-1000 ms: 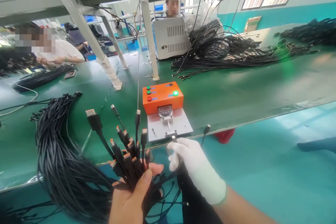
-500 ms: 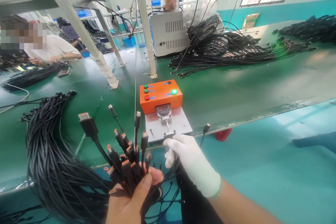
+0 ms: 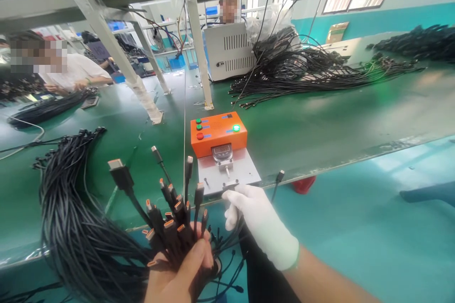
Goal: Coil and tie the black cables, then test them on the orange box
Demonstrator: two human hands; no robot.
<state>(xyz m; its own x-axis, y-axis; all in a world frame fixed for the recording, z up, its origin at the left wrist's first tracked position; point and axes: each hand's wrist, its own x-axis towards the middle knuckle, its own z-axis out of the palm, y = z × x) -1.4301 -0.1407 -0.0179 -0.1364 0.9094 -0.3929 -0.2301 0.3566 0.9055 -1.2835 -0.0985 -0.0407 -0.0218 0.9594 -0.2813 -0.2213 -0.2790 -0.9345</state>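
My bare left hand [image 3: 181, 267] is closed around a bunch of black USB-C cables [image 3: 172, 232], their plugs fanned upward, several with orange inside the tips. My right hand [image 3: 261, 225], in a white glove, has its fingers pinched at the front edge of a metal plate [image 3: 245, 170]. Black cables run down from under this hand, and one cable plug [image 3: 280, 176] sticks up behind it. What sits at the fingertips is hidden. The plate joins an orange test box [image 3: 218, 137] with a lit green button and a small digital gauge [image 3: 222, 152].
A thick bundle of black cables [image 3: 71, 199] hangs over the table edge at left. More cables [image 3: 284, 78] lie behind the box, near a grey metal cabinet [image 3: 229, 52]. White shelf posts [image 3: 195, 33] rise from the green table [image 3: 320, 123]. Two people are across the table.
The fingers of my left hand have drawn in closer around the cable bunch. My right hand stays at the plate's edge. The whole view has shifted slightly.
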